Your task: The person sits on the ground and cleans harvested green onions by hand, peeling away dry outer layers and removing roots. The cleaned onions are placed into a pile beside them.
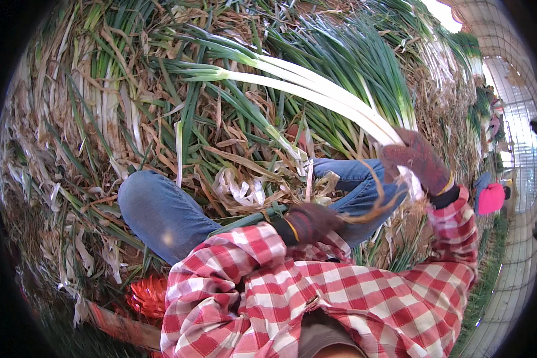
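My right hand [415, 163], in a dark maroon glove, grips a few long green onions [322, 91] near their root ends. Their white shanks arc to the upper left and end in green leaves. Below that fist, pale root ends [412, 184] stick out. Lower and nearer my body is my left hand [311, 223], gloved alike and blurred by motion. From its fingers trails a dry brown leaf strip [378, 208], which bends up toward the root ends. Between my jeans-clad knees lie peeled white skins [239, 188] and a loose onion stalk [282, 141].
A pile of green onions [362, 67] with aligned leaves lies beyond my right knee. Unsorted onions with dry leaves [103, 98] cover the ground at left. Red plastic twine [147, 295] sits by my left hip. A bright pink object [492, 198] is at far right, near a gridded wall [519, 134].
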Tool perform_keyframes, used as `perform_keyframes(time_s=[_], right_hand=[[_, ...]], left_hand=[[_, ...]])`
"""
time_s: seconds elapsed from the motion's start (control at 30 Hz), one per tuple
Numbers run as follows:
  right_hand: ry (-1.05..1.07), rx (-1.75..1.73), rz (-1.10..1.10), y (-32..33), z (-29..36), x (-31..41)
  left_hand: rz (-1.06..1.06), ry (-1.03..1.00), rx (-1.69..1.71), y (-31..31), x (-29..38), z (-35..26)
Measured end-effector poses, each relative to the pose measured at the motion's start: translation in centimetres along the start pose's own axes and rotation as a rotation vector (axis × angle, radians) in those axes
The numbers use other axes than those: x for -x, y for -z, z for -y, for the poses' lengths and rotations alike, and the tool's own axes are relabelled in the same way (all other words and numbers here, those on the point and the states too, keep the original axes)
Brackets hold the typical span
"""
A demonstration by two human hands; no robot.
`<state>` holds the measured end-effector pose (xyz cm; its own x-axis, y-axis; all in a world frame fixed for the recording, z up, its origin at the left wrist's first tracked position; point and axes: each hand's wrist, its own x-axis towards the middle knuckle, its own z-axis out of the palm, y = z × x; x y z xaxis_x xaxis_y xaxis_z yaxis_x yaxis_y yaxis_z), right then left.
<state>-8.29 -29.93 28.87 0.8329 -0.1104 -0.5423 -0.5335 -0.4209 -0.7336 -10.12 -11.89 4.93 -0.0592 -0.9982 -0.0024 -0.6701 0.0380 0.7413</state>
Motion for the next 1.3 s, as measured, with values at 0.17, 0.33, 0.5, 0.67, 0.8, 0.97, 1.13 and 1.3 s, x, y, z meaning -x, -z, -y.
perform_keyframes(time_s=[0.17,0.33,0.5,0.67,0.8,0.97,1.13,1.3], right_hand=[[0.576,0.86,-0.185,4.5,-2.2,-2.7],[0.408,1.41,-0.326,9.3,-4.9,-5.2],[0.45,1.33,-0.714,16.4,-0.6,-3.0],[0.517,1.084,-1.055,22.9,0.5,4.8],[0.325,1.253,-1.086,29.5,-5.9,9.4],[-0.164,0.959,-1.121,31.2,-22.5,11.9],[-0.847,0.842,-0.73,23.7,-35.6,7.1],[-0.85,0.834,-0.802,19.7,-38.9,5.2]], left_hand=[[0.169,0.541,-0.166,-2.8,4.4,11.7],[0.25,0.743,-0.053,-4.9,6.1,14.6],[0.21,0.955,0.079,-4.7,6.4,14.2],[0.229,0.914,0.092,-4.8,7.0,14.1],[0.201,0.984,0.115,-4.8,6.9,13.7],[0.167,0.941,0.126,-4.9,7.3,13.3],[0.131,0.931,0.127,-5.3,7.8,13.1],[0.135,0.912,0.173,-4.9,8.1,13.1]])
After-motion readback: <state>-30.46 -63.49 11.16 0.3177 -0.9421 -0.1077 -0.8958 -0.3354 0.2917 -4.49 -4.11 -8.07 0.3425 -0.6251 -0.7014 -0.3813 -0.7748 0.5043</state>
